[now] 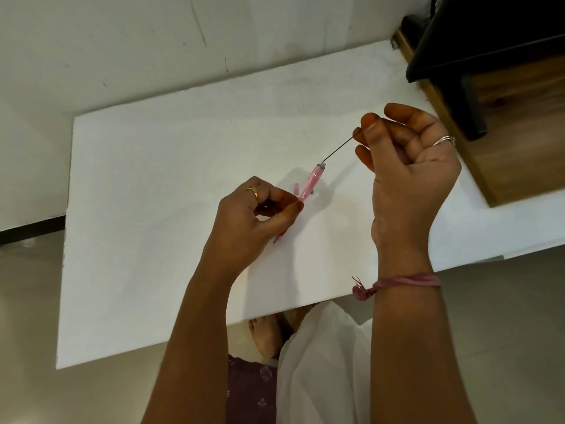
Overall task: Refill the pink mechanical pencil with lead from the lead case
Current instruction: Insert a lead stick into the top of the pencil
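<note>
White desk (153, 209) underneath; my left hand (253, 221) is gripping the pink pencil (308, 186), my right hand (406, 160) is pinching a lead (339, 149), feeding it into the open back end. Cap (296, 189) likely off, refill partway.

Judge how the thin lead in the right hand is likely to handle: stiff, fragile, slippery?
The lead looks hair-thin and straight between the right hand and the pink mechanical pencil's open end, so probably stiff but quick to snap under any sideways load. It seems nearly weightless. Pinched only at its tip by the fingertips, it could slip easily.
</note>
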